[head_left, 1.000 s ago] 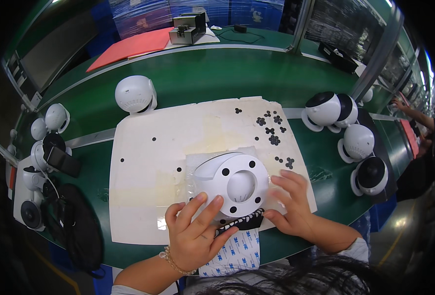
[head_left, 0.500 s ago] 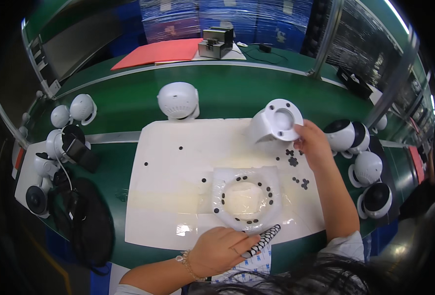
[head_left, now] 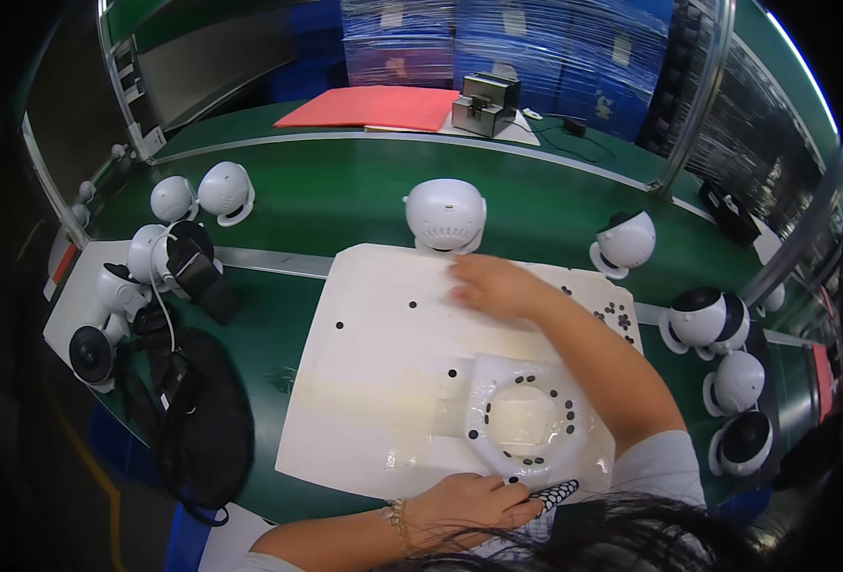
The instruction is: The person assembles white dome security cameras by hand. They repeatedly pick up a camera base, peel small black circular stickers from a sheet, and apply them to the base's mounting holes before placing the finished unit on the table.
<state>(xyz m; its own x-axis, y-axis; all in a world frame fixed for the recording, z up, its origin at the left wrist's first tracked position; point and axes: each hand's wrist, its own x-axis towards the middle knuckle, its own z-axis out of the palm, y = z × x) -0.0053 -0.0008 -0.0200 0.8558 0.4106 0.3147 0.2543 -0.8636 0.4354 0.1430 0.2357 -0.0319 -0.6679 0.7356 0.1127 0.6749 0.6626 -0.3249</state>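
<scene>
A white rounded security camera (head_left: 446, 212) stands at the far edge of the white sheet (head_left: 374, 381). Just in front of it is my right hand (head_left: 497, 286), its fingers smeared by motion. My left hand (head_left: 474, 505) lies at the sheet's near edge, its fingers closed on a slim black-and-white patterned tool (head_left: 557, 493), whose far end I cannot identify. Beyond this tool lies a padded clear-white ring (head_left: 486, 383) with small black dots around its opening. Another white camera with a dark front (head_left: 625, 241) rests upright at the back right.
Loose black round pads (head_left: 623, 322) lie at the sheet's right side. Several white cameras (head_left: 698, 317) stand at the right, more (head_left: 226, 189) at the left. A black bag (head_left: 213, 415) with a cable lies left. A metal case (head_left: 485, 103) and red sheets (head_left: 374, 107) sit behind.
The white camera my right hand held upturned now stands at the back right, released. That hand has moved left to the camera at the sheet's far edge. The view has shifted.
</scene>
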